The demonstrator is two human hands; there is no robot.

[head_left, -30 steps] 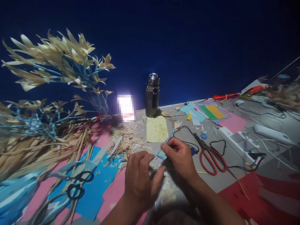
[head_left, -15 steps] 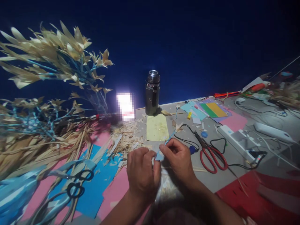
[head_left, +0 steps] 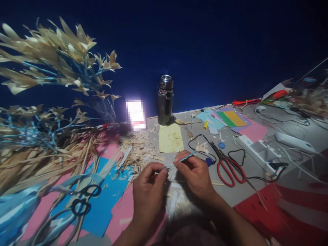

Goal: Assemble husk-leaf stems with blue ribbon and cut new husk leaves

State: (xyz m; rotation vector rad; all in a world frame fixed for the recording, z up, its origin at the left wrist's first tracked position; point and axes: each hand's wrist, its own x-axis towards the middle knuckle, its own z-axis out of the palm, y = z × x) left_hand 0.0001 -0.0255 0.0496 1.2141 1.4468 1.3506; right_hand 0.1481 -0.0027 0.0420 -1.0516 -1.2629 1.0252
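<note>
A thin stem wrapped in light blue [head_left: 187,156] lies across the fingers of my right hand [head_left: 196,172], which is closed in a pinch on it. At the stem's right end is a pale flower of dried husk petals [head_left: 202,147]. My left hand [head_left: 150,182] pinches the end of a light blue strip [head_left: 169,167] between thumb and forefinger, just left of my right fingertips. Both hands are above the grey tabletop [head_left: 176,158], close together. Part of the stem is hidden by my right fingers.
Red-handled scissors [head_left: 232,171] lie right of my hands, near a white power strip [head_left: 256,153]. A steel flask [head_left: 165,102] stands behind a yellow sheet [head_left: 170,138]. Husk scraps [head_left: 138,150], black-handled scissors [head_left: 81,206] and tall dried-flower branches [head_left: 84,65] are on the left.
My left hand has turned and drawn slightly left and down, its fingers now more curled. The flower stem has tilted from steep to nearly level, its flower end swinging right and down.
</note>
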